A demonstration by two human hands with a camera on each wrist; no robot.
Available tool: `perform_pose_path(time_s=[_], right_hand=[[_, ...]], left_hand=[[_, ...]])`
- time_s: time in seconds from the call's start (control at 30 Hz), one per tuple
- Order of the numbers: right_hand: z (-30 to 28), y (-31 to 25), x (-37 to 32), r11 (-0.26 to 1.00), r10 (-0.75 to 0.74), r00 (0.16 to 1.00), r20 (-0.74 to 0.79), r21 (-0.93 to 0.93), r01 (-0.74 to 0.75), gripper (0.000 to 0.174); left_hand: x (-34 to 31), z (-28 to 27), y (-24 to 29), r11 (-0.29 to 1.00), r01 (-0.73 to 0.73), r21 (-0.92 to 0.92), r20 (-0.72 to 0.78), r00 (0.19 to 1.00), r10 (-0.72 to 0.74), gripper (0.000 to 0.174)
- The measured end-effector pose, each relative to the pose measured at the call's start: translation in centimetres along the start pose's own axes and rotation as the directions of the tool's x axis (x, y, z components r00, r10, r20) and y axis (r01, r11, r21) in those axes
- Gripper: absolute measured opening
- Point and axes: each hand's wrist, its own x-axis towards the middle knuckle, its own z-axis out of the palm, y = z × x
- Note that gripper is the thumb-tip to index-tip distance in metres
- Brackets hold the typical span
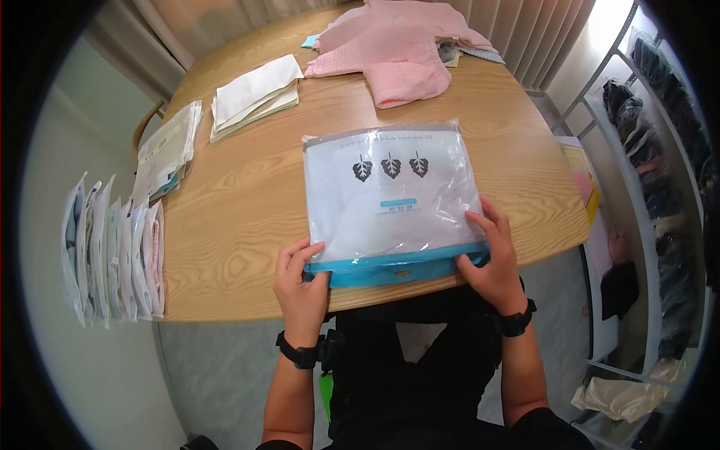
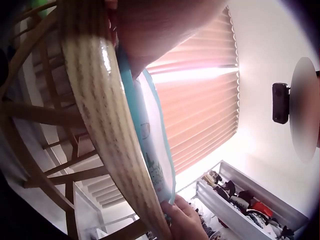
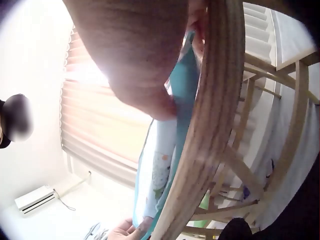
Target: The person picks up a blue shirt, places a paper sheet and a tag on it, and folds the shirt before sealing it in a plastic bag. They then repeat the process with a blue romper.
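A clear plastic garment bag (image 1: pixel 360 214) with three dark leaf prints and a blue band along its near side lies flat at the table's front edge. White folded fabric shows through it. My left hand (image 1: pixel 301 289) pinches the near left corner of the blue band, and my right hand (image 1: pixel 495 262) pinches the near right corner, fingers on top. In the right wrist view, the blue edges stand apart and white cloth (image 3: pixel 161 167) with small coloured prints shows between them. My left palm hides part of the bag in the left wrist view.
Pink clothing (image 1: pixel 405 52) lies heaped at the table's far end. Folded white bags (image 1: pixel 255 94) and a stack of packets (image 1: pixel 169 150) are at the left. Several filled bags (image 1: pixel 112 255) stand in a row on the left edge. A garment rack (image 1: pixel 637 187) is at the right.
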Motion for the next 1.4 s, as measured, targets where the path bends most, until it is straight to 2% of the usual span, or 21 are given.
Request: perform_pose_path(time_s=[0.07, 0.13, 0.23, 0.33, 0.63, 0.77, 0.93, 1.03, 1.1, 1.4], right_hand=[[0.3, 0.3, -0.2, 0.997, 0.039, 0.998, -0.053, -0.071, -0.042, 0.057], [0.5, 0.8, -0.3, 0.996, 0.058, 0.997, -0.059, -0.067, -0.062, 0.054], [0.7, 1.2, -0.3, 0.996, 0.078, 0.994, -0.078, -0.032, -0.081, 0.049], [1.0, 1.2, -0.2, 0.995, 0.097, 0.991, -0.092, 0.004, -0.097, 0.044], [1.2, 1.1, -0.2, 0.991, 0.135, 0.984, -0.118, 0.000, -0.136, 0.039], [0.7, 0.9, -0.1, 0.994, 0.110, 0.990, -0.089, -0.006, -0.111, 0.042], [1.0, 1.1, -0.4, 0.990, 0.138, 0.984, -0.114, 0.019, -0.136, 0.041], [1.2, 0.9, -0.4, 0.985, 0.168, 0.976, -0.136, 0.055, -0.162, 0.038], [1.2, 0.8, -0.4, 0.978, 0.200, 0.969, -0.144, 0.088, -0.189, 0.037], [1.6, 1.0, -1.0, 0.988, 0.144, 0.964, -0.224, 0.092, -0.126, 0.031]], left_hand=[[0.0, 0.2, 0.3, 1.000, -0.012, 0.016, -0.025, 1.000, 0.012, 0.035], [0.0, 0.2, 0.8, 0.997, 0.070, 0.036, -0.051, 0.996, -0.068, 0.030], [0.0, 0.2, 0.7, 0.994, 0.108, 0.004, -0.054, 0.993, -0.107, 0.026], [-0.1, 0.2, 0.4, 0.992, 0.120, -0.048, -0.052, 0.991, -0.122, 0.022], [-0.2, 0.3, 0.2, 0.996, 0.093, -0.004, -0.054, 0.994, -0.094, 0.016], [-0.2, 0.2, 0.1, 0.991, 0.133, -0.016, -0.030, 0.991, -0.133, 0.015], [0.1, 0.5, 0.4, 0.999, 0.011, 0.036, -0.041, 0.999, -0.010, 0.020], [0.2, 0.4, -0.1, 1.000, 0.005, 0.028, -0.022, 1.000, -0.004, 0.019], [0.2, 0.2, -0.3, 0.999, 0.015, 0.033, -0.017, 1.000, -0.015, 0.018], [-0.2, 0.1, -0.4, 0.998, 0.067, -0.018, -0.045, 0.997, -0.068, 0.020]])
